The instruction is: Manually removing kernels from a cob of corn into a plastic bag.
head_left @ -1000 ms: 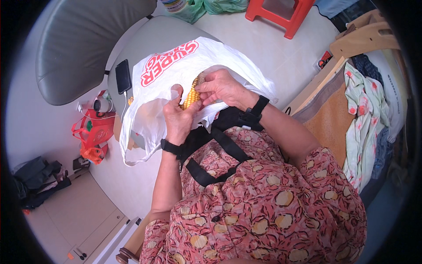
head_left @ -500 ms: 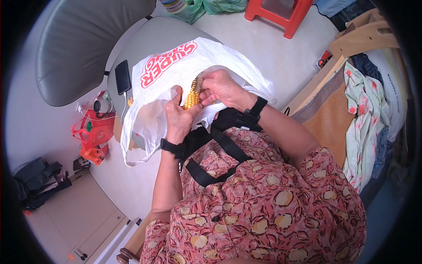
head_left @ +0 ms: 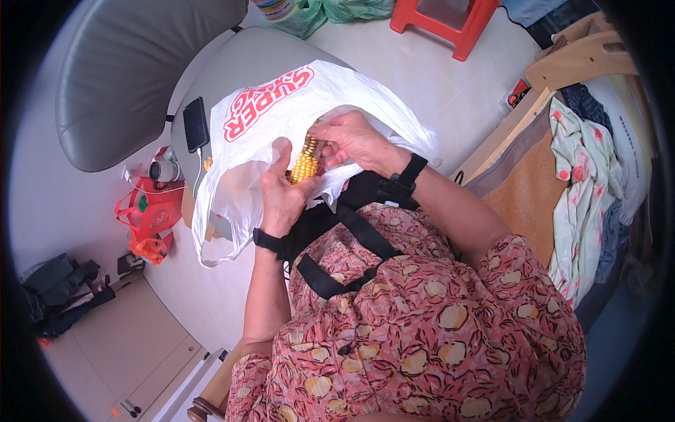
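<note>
A yellow corn cob [head_left: 304,167] is held over the mouth of a white plastic bag [head_left: 267,144] with red print. My left hand [head_left: 281,191] grips its lower end between thumb and fingers. At the cob's upper end, where a darker strip without yellow kernels shows, my right hand [head_left: 354,144] has its thumb and fingers closed against it. Part of the cob is hidden behind my right fingers. The bag lies spread over a grey chair seat [head_left: 246,56], its handles hanging toward me.
Left of the bag, a black phone [head_left: 197,124] with a white cable lies on the seat. A red bag [head_left: 151,205] stands on the floor at the left. A red stool [head_left: 450,24] is at the far side; at the right, a wooden frame [head_left: 576,60] has floral cloth [head_left: 573,169] on it.
My right fingers have moved slightly up and left along the cob, and more of its upper part shows. The left hand has shifted a little left and down with the cob.
</note>
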A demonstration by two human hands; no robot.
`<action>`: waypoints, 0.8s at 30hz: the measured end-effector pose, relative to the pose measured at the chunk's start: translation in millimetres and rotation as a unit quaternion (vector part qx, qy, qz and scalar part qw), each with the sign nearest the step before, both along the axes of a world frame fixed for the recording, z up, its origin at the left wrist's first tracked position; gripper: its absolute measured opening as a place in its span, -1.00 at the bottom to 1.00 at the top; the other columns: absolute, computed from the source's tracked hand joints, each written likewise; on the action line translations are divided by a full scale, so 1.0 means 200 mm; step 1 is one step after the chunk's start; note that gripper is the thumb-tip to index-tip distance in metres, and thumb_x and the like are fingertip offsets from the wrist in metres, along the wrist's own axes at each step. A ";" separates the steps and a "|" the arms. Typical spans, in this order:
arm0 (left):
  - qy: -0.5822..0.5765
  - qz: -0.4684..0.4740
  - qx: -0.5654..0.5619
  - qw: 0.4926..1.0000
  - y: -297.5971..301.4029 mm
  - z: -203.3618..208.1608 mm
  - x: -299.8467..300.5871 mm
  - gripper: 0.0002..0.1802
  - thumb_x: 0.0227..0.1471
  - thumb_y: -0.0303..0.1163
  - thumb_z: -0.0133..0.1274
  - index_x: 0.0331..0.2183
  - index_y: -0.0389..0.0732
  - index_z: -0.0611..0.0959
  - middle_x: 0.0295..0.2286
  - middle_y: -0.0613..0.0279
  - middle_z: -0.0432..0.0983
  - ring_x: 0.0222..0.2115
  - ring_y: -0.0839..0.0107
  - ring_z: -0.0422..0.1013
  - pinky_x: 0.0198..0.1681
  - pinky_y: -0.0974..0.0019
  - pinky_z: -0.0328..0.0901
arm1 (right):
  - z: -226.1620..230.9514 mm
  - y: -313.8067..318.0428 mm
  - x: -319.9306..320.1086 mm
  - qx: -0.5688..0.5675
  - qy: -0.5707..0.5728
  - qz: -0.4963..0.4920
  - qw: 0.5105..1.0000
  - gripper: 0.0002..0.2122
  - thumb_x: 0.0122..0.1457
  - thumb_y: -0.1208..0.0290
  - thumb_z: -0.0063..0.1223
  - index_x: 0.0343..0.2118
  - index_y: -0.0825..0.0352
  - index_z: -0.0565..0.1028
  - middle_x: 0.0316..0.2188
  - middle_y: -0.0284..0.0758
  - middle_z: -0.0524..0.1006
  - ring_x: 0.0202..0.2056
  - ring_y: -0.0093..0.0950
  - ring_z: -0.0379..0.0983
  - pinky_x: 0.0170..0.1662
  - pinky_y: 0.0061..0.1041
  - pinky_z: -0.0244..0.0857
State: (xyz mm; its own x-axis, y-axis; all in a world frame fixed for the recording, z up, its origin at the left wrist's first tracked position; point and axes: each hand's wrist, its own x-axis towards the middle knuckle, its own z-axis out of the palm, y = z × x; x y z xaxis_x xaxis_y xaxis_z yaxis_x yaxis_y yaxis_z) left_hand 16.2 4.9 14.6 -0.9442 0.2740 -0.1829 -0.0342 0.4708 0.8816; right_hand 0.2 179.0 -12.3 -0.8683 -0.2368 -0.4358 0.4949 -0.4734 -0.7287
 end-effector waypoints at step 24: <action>-0.002 0.007 0.025 1.000 0.00 -0.02 -0.01 -0.64 -0.31 -0.55 0.13 -0.31 -0.42 0.58 -0.51 0.15 0.54 -0.48 0.48 0.44 -0.35 0.44 0.31 | -0.04 -0.01 -0.01 -0.009 0.006 0.004 1.000 -0.77 0.06 0.39 0.10 -0.34 0.49 0.47 -0.47 -0.31 0.47 -0.51 -0.59 0.40 -0.51 -0.61 0.42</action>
State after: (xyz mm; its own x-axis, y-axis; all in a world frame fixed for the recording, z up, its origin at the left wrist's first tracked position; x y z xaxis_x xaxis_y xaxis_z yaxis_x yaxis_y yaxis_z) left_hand 15.0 5.2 11.2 -0.9472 0.2699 -0.1732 -0.0439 0.4261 0.9036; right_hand -2.6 177.8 -19.8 -0.8711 -0.2523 -0.4213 0.4906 -0.4824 -0.7257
